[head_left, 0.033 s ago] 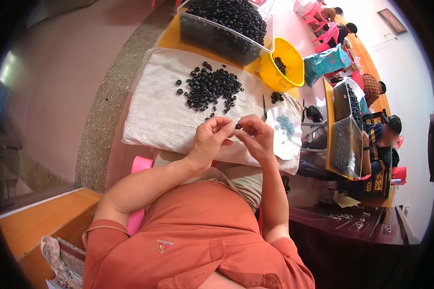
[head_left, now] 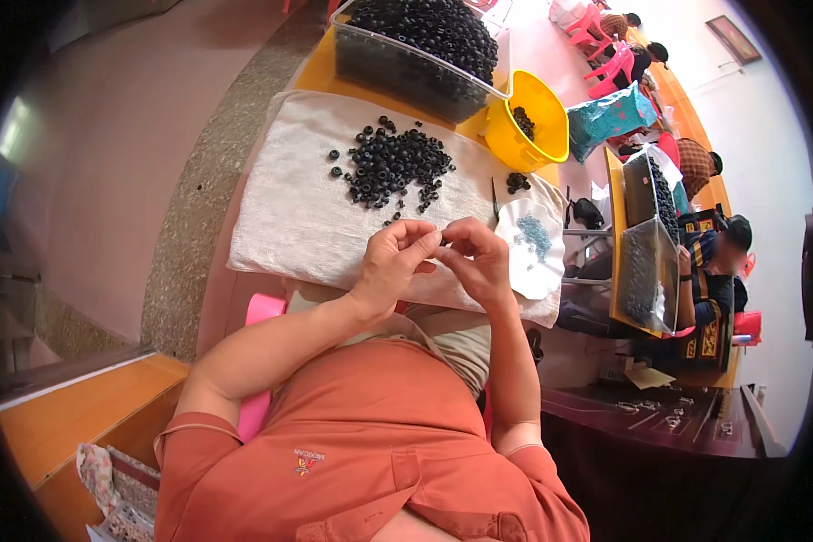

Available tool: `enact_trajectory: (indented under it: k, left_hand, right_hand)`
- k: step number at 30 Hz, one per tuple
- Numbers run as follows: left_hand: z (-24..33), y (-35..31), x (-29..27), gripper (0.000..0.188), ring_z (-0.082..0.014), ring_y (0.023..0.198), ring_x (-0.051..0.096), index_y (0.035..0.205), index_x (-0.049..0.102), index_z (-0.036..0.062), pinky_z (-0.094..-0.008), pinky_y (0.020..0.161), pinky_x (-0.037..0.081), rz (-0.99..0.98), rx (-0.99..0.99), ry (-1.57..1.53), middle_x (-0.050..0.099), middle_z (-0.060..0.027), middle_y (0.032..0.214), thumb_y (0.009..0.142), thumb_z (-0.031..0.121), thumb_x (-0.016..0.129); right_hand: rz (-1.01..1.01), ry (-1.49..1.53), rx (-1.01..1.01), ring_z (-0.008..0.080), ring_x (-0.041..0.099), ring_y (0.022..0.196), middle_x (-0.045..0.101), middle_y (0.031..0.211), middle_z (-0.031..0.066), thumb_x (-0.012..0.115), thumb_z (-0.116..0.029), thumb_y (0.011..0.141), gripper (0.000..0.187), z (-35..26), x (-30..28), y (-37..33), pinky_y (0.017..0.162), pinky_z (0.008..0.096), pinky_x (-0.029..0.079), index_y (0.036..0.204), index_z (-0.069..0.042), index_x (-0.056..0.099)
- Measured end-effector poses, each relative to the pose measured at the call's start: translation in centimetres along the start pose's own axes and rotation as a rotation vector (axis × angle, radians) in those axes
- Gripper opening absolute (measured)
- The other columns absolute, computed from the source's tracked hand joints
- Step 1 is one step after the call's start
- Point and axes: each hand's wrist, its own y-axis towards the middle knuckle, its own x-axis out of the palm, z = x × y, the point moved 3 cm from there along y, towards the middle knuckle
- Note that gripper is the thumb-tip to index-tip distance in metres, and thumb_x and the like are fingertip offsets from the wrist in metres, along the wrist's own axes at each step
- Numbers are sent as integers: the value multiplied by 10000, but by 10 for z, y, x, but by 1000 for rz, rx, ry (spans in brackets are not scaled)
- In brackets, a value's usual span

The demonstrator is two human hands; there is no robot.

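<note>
My left hand [head_left: 390, 268] and my right hand [head_left: 481, 259] meet above the near edge of a white cloth [head_left: 275, 194]. Their thumbs and index fingers are pinched together around a small round black piece [head_left: 443, 241], mostly covered by the fingertips. Just beyond them, a loose heap of black ring-shaped pieces [head_left: 397, 167] lies on the cloth; several show a central hole. To the right of my right hand is a white dish with a wavy rim [head_left: 533, 282], holding tiny pale blue bits [head_left: 535, 237]. Dark slim tweezers [head_left: 495, 200] lie beside the dish.
Behind the cloth stands a clear bin [head_left: 397, 68] full of black pieces. A yellow bucket [head_left: 551, 149] is to its right, with a small dark cluster [head_left: 518, 182] in front. Farther right, a person [head_left: 718, 257] sits at another table with clear bins [head_left: 649, 280].
The fingertips of my right hand have closed a little farther over the black piece, so less of it shows. Everything else looks the same.
</note>
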Motion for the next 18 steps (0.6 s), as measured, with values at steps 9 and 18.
enact_trajectory:
  k: [9,18]
  left_hand:
    - [1,5,-2,141,-90,797,625,1027,632,24,-229,724,509,-89,-65,22,668,-38,924,915,108,644]
    - [0,8,-6,142,-69,783,641,1040,638,25,-202,682,507,-72,-59,117,684,-31,909,921,102,635]
  right_hand:
    - [15,-112,-87,70,537,632,620,847,38,791,0,740,212,-18,-1,1,552,215,433,907,-17,662]
    - [48,-196,-109,100,562,610,628,827,50,802,-17,727,230,-11,1,-4,543,232,448,925,-22,685]
